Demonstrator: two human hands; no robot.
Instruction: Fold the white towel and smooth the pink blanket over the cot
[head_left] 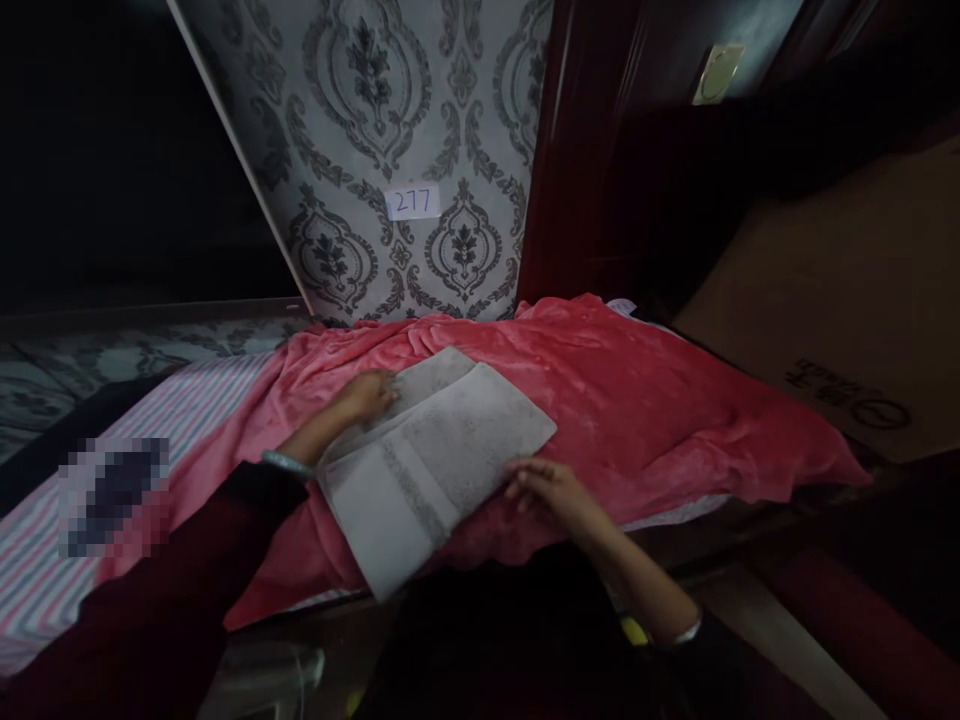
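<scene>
Subject item: a grey-white towel (439,450), partly folded, lying diagonally on a pink fleece blanket (637,400) that covers the bed. Its far end carries a folded-over flap, and its near end hangs slightly past the bed's front edge. The left hand (367,396) lies palm down on the far-left edge of the towel beside the flap, fingers extended onto the cloth, with no grip evident. A pale bangle (289,463) sits on that wrist above a dark sleeve. The right hand (551,492) rests at the towel's near-right edge, fingers spread and relaxed, fingertips touching the cloth's border and the blanket; it is not closed on anything. A pink-and-white striped sheet (180,400) shows to the left of the blanket. Behind the bed stands a wall with grey damask wallpaper (360,120) bearing a small label (412,201) reading 277. A brown cardboard box (847,300) with dark printing stands to the right, near the blanket's far edge.
</scene>
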